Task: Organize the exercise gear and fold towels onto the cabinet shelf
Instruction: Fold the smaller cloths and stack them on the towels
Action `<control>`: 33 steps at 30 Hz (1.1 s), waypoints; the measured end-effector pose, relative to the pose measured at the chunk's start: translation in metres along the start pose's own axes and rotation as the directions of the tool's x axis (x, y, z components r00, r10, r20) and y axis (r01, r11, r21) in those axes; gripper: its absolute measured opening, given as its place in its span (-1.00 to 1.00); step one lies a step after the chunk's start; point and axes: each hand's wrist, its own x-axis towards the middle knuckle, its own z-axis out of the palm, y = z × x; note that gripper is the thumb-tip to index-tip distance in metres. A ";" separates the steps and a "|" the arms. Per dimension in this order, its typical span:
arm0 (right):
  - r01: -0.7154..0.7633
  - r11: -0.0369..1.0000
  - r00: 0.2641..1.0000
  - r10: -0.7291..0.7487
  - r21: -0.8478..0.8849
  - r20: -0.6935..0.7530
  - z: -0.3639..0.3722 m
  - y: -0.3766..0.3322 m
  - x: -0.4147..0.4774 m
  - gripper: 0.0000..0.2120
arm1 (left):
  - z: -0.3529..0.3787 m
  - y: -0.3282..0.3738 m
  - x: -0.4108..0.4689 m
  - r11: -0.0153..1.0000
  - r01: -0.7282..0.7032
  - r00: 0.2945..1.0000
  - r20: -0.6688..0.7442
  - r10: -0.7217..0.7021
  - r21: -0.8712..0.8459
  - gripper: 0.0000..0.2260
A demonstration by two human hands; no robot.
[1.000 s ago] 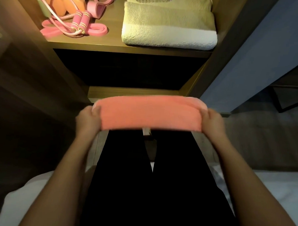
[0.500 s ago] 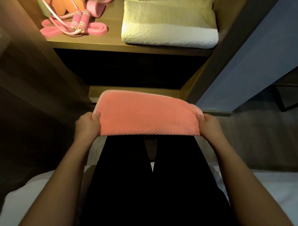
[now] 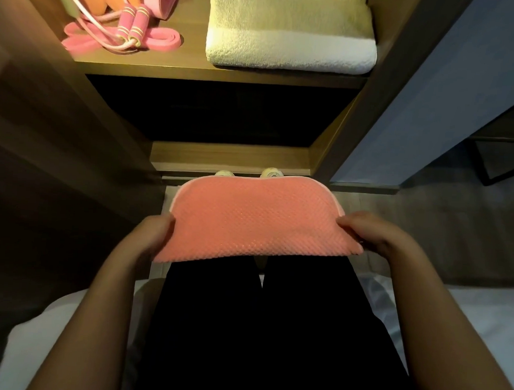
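While seated on the edge of a white bed facing an open wooden cabinet, holds a folded coral towel flat and level above dark-trousered knees. Grips the towel's left end with the left hand and its right end with the right hand, fingers curled round the cloth on both sides. Shows two pale shoe tips just past the towel's far edge. Shows, higher up, the lit cabinet shelf, bearing a thick cream towel folded on its right side and pink exercise gear on its left: a jump rope and a flat resistance band. Appears to be finishing the fold, with the coral towel well apart from the shelf. Next calls for lifting the bundle forward and up without letting its layers slip, then probably laying it on the cream towel
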 end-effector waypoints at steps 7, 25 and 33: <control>-0.057 0.949 0.998 0.058 0.309 0.007 0.012 -0.027 0.022 -0.47 | 0.006 0.029 0.016 0.947 0.132 0.991 0.045 -0.124 -0.292 -0.39; 0.110 0.981 0.949 -0.056 0.162 -0.310 0.021 -0.033 0.045 -0.51 | 0.010 0.036 0.040 0.930 -0.120 0.969 -0.243 0.035 -0.348 -0.71; 0.046 0.957 0.991 -0.007 0.287 -0.136 0.011 -0.023 0.048 -0.56 | 0.010 0.033 0.035 0.890 -0.080 0.981 -0.194 -0.010 -0.449 -0.70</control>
